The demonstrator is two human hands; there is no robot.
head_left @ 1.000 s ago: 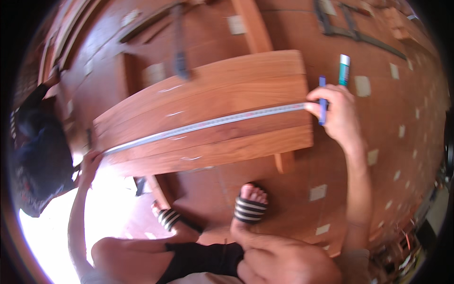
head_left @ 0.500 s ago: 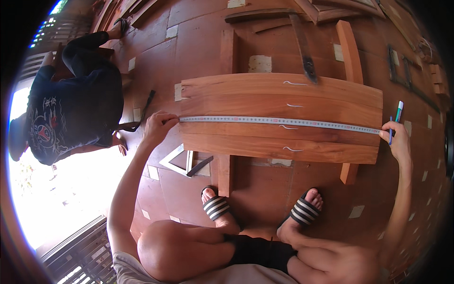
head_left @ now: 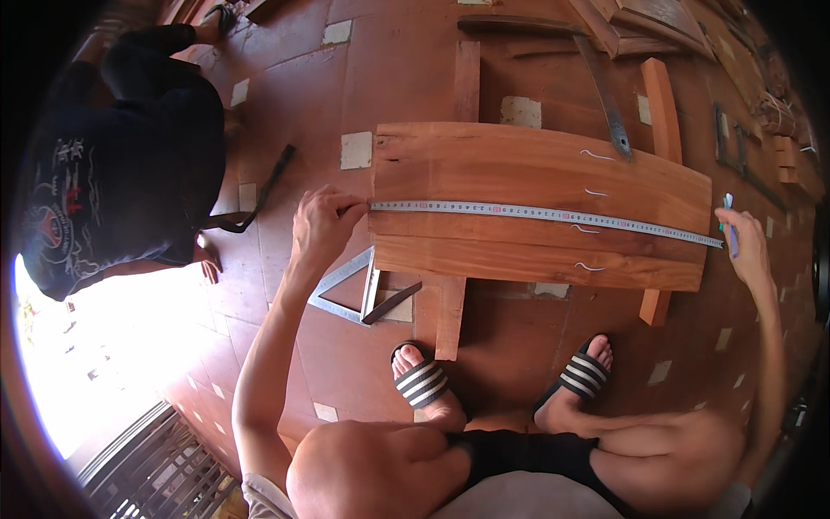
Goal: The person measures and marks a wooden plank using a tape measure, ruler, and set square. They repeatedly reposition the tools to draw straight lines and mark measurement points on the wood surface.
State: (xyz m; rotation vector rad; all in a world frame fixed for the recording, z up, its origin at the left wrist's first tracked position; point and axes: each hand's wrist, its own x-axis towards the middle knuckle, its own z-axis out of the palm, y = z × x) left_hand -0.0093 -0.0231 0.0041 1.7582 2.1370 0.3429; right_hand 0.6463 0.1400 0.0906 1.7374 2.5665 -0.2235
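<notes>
The tape's (head_left: 545,214) markings are way too small to read. Its right end disappears behind the right hand (head_left: 745,246), so can't tell how it's held there. The pen (head_left: 729,227) is mostly covered by those fingers too. The other person (head_left: 121,156) is cut off at the top-left rim, and the bright patch at lower left is blown out.

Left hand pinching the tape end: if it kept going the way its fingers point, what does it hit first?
The left hand points right, along the metal tape measure. Its fingertips are already at the left end of the wide reddish wooden board, so that board edge would likely come first; relative height is hard to judge.
</notes>
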